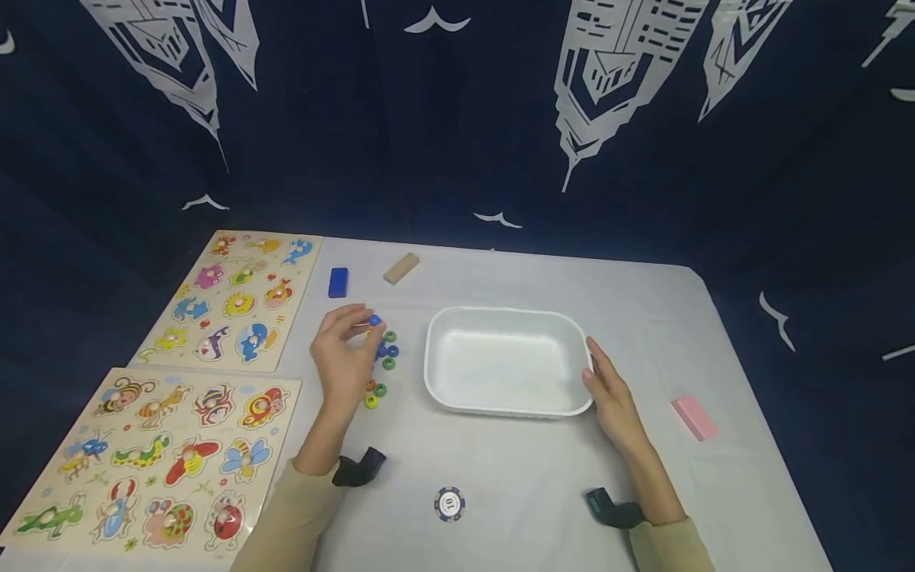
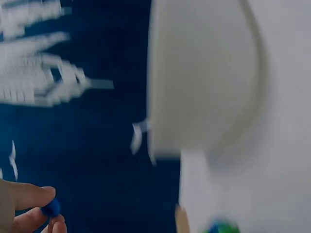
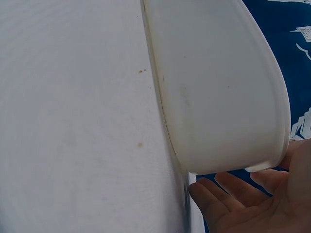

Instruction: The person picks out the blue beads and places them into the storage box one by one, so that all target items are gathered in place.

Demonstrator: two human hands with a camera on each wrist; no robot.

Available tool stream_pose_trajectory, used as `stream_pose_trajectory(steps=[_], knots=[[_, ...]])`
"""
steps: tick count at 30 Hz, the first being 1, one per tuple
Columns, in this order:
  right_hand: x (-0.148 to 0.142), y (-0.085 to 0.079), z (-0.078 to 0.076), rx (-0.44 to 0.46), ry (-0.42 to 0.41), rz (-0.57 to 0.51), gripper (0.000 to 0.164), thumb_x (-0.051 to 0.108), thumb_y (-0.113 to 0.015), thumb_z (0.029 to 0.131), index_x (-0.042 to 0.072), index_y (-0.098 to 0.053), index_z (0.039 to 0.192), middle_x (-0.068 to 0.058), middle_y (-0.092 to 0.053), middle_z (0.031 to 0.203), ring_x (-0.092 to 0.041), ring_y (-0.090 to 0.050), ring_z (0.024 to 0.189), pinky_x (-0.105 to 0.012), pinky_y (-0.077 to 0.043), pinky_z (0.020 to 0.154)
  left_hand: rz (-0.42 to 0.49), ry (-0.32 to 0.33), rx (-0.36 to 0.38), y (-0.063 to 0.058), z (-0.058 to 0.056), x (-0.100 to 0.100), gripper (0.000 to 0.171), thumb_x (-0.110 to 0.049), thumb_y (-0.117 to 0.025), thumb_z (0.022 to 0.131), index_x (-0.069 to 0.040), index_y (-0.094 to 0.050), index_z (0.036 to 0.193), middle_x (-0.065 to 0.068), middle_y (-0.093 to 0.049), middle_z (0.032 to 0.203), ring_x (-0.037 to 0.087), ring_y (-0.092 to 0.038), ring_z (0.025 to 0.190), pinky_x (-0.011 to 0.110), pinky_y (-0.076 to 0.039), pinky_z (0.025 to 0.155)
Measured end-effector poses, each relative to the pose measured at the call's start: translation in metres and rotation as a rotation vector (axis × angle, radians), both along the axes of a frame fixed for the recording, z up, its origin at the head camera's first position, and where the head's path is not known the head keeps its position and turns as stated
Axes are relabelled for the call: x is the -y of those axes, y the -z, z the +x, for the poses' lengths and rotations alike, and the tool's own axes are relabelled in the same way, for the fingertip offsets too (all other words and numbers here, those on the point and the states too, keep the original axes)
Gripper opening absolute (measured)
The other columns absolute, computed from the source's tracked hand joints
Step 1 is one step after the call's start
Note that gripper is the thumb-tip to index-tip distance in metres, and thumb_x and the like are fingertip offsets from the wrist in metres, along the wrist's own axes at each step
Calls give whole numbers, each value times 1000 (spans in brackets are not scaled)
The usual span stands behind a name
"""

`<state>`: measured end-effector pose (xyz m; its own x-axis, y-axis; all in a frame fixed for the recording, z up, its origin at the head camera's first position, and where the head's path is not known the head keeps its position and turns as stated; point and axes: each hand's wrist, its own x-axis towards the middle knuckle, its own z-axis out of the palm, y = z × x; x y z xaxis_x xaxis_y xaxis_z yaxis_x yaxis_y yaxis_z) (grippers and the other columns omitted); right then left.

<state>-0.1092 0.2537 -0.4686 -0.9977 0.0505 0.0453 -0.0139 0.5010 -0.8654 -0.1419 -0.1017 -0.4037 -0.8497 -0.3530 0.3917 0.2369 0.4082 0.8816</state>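
My left hand [image 1: 345, 357] pinches a blue bead [image 1: 375, 320] between thumb and fingers, above a loose group of beads. The left wrist view shows the same bead [image 2: 50, 208] at the fingertips. Green, blue, orange and yellow beads, such as a green bead [image 1: 389, 364], lie on the table just right of that hand, some hidden behind it. A white rectangular tray [image 1: 506, 411] stands mid-table with its inside bare. At its right end, my right hand [image 1: 616, 405] holds the rim, thumb over the edge and fingers along the outer wall [image 3: 228, 145].
Two wooden picture puzzle boards [image 1: 282, 445] cover the left side. A blue block [image 1: 338, 282] and a tan block [image 1: 402, 268] lie at the back. The pink block [image 1: 695, 419] is at the right, a poker chip [image 1: 449, 504] near the front. Dark printed cloth hangs behind.
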Motion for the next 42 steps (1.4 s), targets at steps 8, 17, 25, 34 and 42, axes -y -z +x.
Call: stream_pose_trajectory(steps=[8, 17, 25, 34, 42], knots=[[-3, -2, 0, 10, -32, -32, 51, 34, -35, 94, 27, -18, 141, -4, -18, 147, -30, -19, 133, -50, -21, 105, 101, 469, 25, -11, -19, -114, 24, -4, -72, 70, 1, -65, 92, 8, -58, 101, 17, -61, 86, 17, -50, 74], [1, -2, 1, 17, -49, -39, 50, 33, -34, 94, 29, -17, 141, -7, -20, 147, -34, -23, 131, -53, -25, 102, -28, 620, 281, 34, -45, -189, 20, -11, -73, 69, -9, -69, 89, 1, -66, 84, 3, -61, 69, 12, -48, 58], [-2, -1, 0, 14, -58, -33, 50, 35, -34, 94, 30, -17, 141, -6, -18, 147, -34, -21, 132, -53, -23, 102, -86, 682, 462, 64, -54, -204, 19, -6, -73, 67, -9, -69, 85, -3, -63, 68, 2, -56, 59, 13, -47, 55], [-3, -1, -1, 23, -41, -38, 50, 26, -36, 95, 27, -17, 141, -5, -18, 147, -33, -20, 133, -53, -22, 103, -409, 700, 446, 62, -54, -204, 27, -8, -74, 66, -12, -69, 92, -3, -65, 83, 7, -56, 76, 13, -44, 66], [-2, -2, 0, 19, -29, -11, 49, 35, -34, 94, 33, -17, 140, -2, -19, 147, -32, -21, 132, -54, -23, 102, -487, 679, 217, 17, -35, -177, 42, -21, -74, 68, -15, -63, 108, -1, -59, 100, 6, -56, 79, 12, -42, 66]])
